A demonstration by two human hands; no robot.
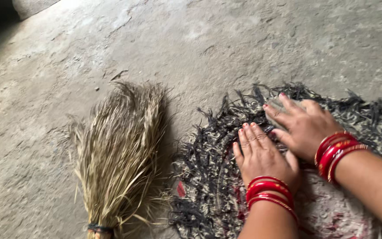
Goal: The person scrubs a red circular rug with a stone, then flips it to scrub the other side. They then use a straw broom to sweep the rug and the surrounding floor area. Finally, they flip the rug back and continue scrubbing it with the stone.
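Item 1, floor [200, 40]: bare grey concrete, rough and scuffed, with small cracks and specks of debris; a dark shadowed patch sits at the 10 o'clock corner of the view.

Item 2, grass broom [120, 150]: a bundle of dry straw-coloured fibres, lying flat on the floor at 8 o'clock. The bristle end fans out toward 12 o'clock; the bound neck, wrapped with a dark band, points to 6 o'clock at the bottom edge. It lies just beside the rug, untouched by either hand.

Item 3, rag rug [208, 177]: a rounded mat of braided cloth strips, grey and black with a frayed dark fringe, paler with red flecks toward its centre. It lies flat on the floor from 6 o'clock to 3 o'clock, running out of view at the bottom and right edges.

Item 4, left hand [261, 157]: palm down, fingers straight and together, pressed flat on the rug near its fringe at 5 o'clock; grasping nothing. Red bangles [268, 192] circle the wrist.

Item 5, right hand [301, 126]: at 3 o'clock, just beside the left hand, fingers spread and slightly curled on the rug's outer braid; whether it pinches the cloth cannot be told. Red bangles likewise on this wrist.
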